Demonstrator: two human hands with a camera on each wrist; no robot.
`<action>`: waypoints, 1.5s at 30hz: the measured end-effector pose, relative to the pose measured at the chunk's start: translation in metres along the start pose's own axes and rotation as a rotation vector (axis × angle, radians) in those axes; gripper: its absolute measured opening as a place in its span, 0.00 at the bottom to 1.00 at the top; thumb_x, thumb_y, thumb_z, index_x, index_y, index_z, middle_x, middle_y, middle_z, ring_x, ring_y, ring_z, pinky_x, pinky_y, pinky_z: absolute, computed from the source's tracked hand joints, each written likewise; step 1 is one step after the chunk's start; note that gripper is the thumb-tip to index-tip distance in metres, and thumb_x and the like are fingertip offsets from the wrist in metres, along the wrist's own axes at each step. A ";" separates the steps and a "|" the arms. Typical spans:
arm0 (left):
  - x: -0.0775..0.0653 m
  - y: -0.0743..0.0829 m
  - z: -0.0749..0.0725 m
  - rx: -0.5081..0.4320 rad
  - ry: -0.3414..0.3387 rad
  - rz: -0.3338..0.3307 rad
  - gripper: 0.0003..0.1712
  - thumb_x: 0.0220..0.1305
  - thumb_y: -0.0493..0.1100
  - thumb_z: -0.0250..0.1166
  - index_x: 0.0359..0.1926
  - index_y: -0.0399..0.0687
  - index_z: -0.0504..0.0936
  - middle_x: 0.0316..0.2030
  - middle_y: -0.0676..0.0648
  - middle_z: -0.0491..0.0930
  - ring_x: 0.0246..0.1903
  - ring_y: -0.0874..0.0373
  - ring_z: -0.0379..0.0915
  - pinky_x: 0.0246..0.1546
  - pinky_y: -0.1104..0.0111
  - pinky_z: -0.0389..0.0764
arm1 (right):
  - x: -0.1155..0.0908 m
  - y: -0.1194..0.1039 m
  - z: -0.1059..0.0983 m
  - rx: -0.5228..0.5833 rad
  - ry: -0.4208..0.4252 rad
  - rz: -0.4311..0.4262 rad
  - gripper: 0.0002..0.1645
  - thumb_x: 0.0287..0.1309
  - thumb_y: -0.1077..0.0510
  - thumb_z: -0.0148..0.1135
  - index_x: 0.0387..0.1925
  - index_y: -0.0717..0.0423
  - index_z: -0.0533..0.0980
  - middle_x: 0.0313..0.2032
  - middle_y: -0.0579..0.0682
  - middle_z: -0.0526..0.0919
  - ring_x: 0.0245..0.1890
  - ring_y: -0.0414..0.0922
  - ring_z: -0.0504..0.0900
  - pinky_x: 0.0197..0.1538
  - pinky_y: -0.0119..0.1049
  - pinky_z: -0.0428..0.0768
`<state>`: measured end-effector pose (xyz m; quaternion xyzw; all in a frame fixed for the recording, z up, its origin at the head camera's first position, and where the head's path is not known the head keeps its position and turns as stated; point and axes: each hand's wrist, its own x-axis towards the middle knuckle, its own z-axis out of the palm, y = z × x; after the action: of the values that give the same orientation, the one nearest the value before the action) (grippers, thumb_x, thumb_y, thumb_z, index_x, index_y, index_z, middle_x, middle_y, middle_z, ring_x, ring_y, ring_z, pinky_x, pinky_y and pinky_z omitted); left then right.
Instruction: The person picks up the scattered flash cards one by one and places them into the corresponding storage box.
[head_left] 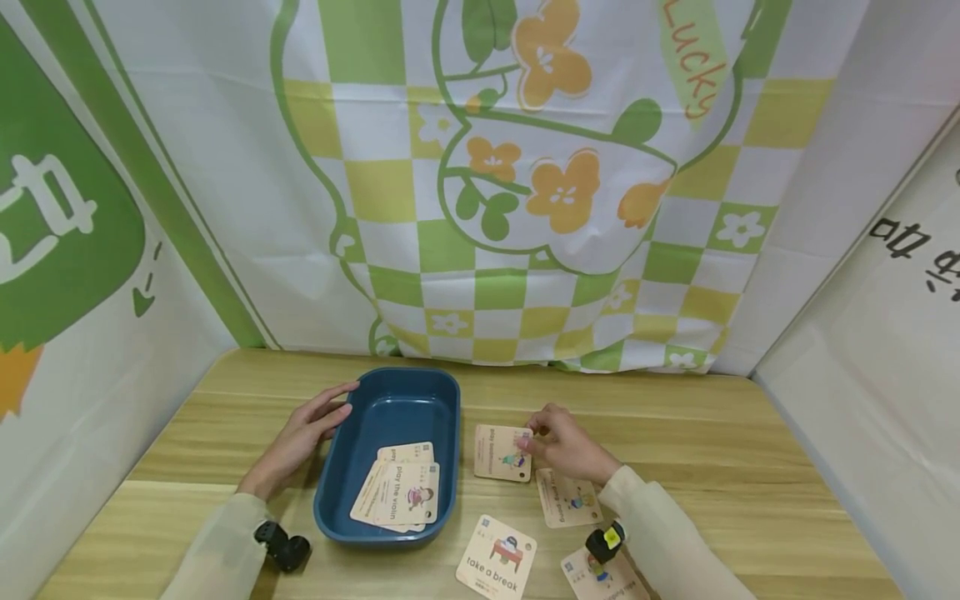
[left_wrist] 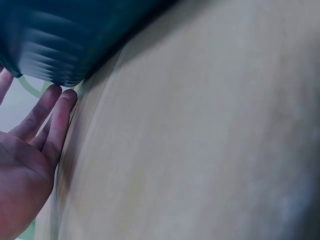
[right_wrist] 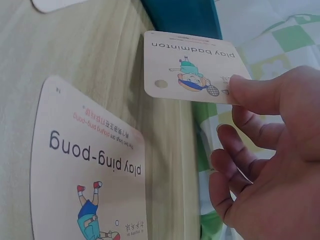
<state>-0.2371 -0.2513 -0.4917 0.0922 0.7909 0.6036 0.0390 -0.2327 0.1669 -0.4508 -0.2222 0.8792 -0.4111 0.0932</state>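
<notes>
My right hand pinches the "play badminton" card by one corner, thumb on its printed face. In the right wrist view that card is lifted off the table, between the hand and the blue tray. Fingers of my left hand touch the left side of the blue tray. In the left wrist view its fingers are straight, tips at the tray's outer wall. Several overlapping cards lie inside the tray, the "play the violin" card on top.
A "play ping-pong" card lies below my right wrist. The "take a break" card sits right of the tray, and a jumping rope card is partly under the right wrist's camera. A patterned cloth hangs behind the wooden table.
</notes>
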 end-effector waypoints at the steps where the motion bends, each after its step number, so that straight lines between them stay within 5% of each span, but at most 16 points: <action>1: 0.000 0.000 0.000 0.001 0.002 -0.001 0.32 0.79 0.53 0.54 0.76 0.45 0.64 0.69 0.33 0.65 0.56 0.63 0.71 0.53 0.72 0.75 | -0.001 0.000 0.000 0.008 0.008 0.000 0.08 0.70 0.57 0.63 0.36 0.57 0.81 0.40 0.51 0.73 0.44 0.48 0.72 0.49 0.45 0.73; 21: 0.000 -0.001 0.001 -0.015 -0.002 -0.008 0.32 0.79 0.53 0.54 0.76 0.46 0.64 0.69 0.34 0.65 0.55 0.67 0.71 0.53 0.73 0.75 | -0.018 -0.026 -0.009 0.273 0.116 0.011 0.11 0.71 0.57 0.62 0.43 0.64 0.78 0.38 0.51 0.81 0.40 0.48 0.77 0.44 0.39 0.77; 45: -0.002 0.001 0.000 -0.005 0.000 -0.018 0.32 0.79 0.54 0.54 0.77 0.48 0.64 0.70 0.36 0.64 0.57 0.63 0.70 0.53 0.73 0.74 | 0.011 -0.059 0.013 0.305 0.129 -0.023 0.10 0.71 0.56 0.63 0.43 0.60 0.81 0.37 0.49 0.80 0.38 0.48 0.75 0.44 0.40 0.74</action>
<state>-0.2352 -0.2512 -0.4910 0.0848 0.7902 0.6053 0.0445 -0.2193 0.1197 -0.4136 -0.1887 0.8082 -0.5542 0.0644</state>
